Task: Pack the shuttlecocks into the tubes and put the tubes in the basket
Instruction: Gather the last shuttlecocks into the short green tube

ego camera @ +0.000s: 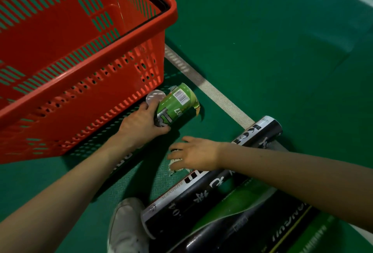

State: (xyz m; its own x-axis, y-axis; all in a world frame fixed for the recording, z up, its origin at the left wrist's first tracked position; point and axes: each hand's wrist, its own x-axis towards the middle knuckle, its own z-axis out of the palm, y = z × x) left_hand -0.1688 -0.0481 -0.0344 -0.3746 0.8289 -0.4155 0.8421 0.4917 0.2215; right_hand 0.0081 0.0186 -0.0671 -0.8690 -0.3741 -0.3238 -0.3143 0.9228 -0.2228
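Green cardboard shuttlecock tube [177,103], gripped by the curled fingers of the left hand [141,123], sits just beside the red plastic basket [121,55]. Fingers of the right hand [193,156] curl around a white feathered shuttlecock [174,165] on the green floor [262,51]

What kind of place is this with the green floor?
Probably a badminton court. The green sports floor has white painted lines, black shuttlecock tubes lie on it, the left hand holds a green tube and the right hand grips a white shuttlecock.
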